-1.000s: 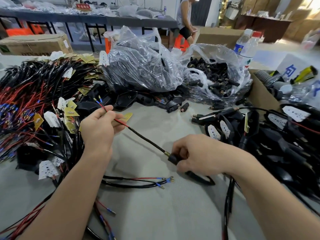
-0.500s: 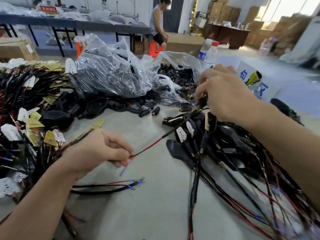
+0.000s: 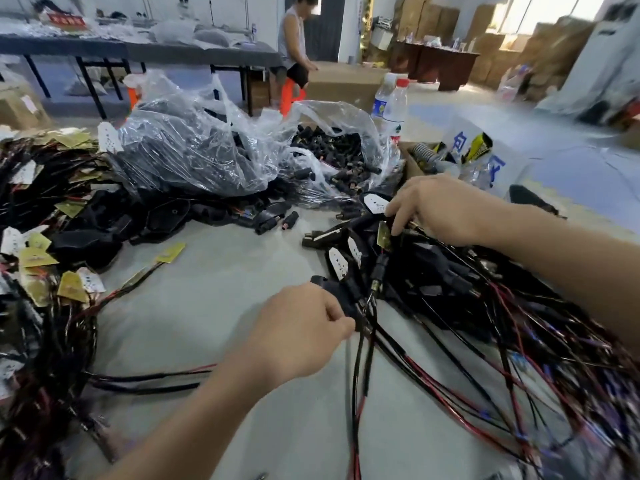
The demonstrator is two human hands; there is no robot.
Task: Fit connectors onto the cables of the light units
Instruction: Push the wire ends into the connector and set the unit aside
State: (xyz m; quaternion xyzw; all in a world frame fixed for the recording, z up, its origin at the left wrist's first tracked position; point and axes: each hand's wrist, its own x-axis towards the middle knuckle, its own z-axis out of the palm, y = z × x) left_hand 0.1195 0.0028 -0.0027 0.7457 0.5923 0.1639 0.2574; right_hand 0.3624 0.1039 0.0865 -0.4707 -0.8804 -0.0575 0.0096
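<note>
Work surface: a table [image 3: 221, 306] covered in pale grey, finely ribbed matting. Right of centre lies a heap of light units [image 3: 429, 282]. They are matt black wedge-shaped housings carrying small white or brass-yellow circuit boards, and they trail thin, glossy black and red leads. A second heap [image 3: 52, 216] fills the left side. On the far side are two crumpled clear plastic bags [image 3: 187, 154]. The right one holds short black cylindrical connectors [image 3: 343, 161] with brass-coloured ends.

The left hand [image 3: 301, 334] pinches black cables [image 3: 355, 375] between thumb and forefinger at the near edge of the right heap. The cables run on toward the near side, where red cores show.

The right hand [image 3: 443, 209] lies on top of the same heap, fingers curled down among the housings. Its fingertips are buried, so whether it holds anything cannot be determined.

The lower right is motion-blurred and the lead ends there are indistinct. Both heaps are cut off by the frame edges.
</note>
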